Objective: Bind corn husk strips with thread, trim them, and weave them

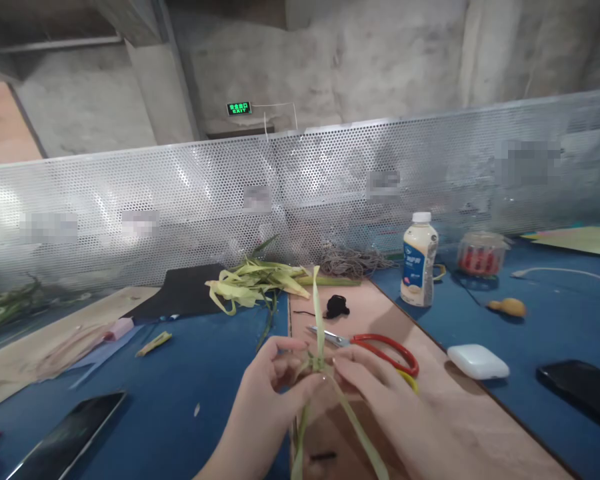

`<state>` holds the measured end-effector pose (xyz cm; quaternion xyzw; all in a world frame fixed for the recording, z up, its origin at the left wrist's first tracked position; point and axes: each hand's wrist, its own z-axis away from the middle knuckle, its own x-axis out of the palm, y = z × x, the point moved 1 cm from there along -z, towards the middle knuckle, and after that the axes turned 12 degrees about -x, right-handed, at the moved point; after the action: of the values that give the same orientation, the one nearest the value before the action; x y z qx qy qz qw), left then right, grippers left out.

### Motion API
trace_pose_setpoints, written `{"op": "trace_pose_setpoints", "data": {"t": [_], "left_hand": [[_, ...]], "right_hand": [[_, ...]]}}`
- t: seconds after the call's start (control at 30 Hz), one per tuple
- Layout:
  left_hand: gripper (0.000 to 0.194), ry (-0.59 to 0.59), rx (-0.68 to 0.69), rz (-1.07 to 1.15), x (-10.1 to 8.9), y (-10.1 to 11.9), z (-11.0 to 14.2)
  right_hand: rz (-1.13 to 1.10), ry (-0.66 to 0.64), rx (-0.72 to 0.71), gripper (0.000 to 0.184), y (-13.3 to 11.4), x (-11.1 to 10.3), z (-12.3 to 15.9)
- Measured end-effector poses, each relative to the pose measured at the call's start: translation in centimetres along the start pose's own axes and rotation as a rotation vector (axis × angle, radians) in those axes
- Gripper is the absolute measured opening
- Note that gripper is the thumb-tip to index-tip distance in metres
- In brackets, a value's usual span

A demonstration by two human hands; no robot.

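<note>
My left hand (273, 380) and my right hand (367, 383) meet low in the middle of the view, fingers pinched together around a knot of pale green leaf strips (319, 363). One strip stands straight up from the knot. Two more hang down from it toward the bottom edge. Just behind the hands, red-handled scissors (380, 347) lie on a pinkish board (460, 427).
A pile of green leaf strips (255, 280) and a bundle of brown twine (353, 261) lie at the back by the perforated metal screen (300, 193). A drink bottle (419, 260), a white case (478, 361), two dark phones (73, 433) (583, 390) and a small jar (481, 253) lie around on the blue table (195, 373).
</note>
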<state>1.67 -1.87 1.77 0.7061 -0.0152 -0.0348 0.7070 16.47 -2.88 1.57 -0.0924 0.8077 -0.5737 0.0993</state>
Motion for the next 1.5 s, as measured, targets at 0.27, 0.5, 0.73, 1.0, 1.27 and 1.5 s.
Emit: {"op": "trace_pose_setpoints", "data": {"t": [0.27,0.5,0.73,1.0,1.27,1.5], "left_hand": [[0.040,-0.133,-0.090,0.020,0.3,0.3,0.3],[0.035,-0.235,-0.126,0.033,-0.2,-0.1,0.0],[0.034,-0.201,-0.091,0.039,0.0,-1.3,-0.6],[0.026,-0.180,-0.080,0.169,0.0,-1.4,-1.0],[0.010,0.033,0.054,-0.187,-0.2,0.5,0.4],[0.013,0.131,0.130,-0.288,-0.5,1.0,0.8]], "right_hand": [[-0.068,0.034,0.023,0.026,-1.2,-0.8,-1.1],[-0.062,0.115,0.031,0.020,-2.2,-0.7,-0.6],[-0.072,0.054,0.067,0.027,0.2,-1.0,-1.3],[0.291,-0.032,-0.055,0.023,-1.0,-0.7,-0.5],[0.628,-0.165,-0.278,0.022,-1.2,-0.7,0.1],[0.957,-0.234,-0.491,0.025,-0.3,-0.8,0.6]]}}
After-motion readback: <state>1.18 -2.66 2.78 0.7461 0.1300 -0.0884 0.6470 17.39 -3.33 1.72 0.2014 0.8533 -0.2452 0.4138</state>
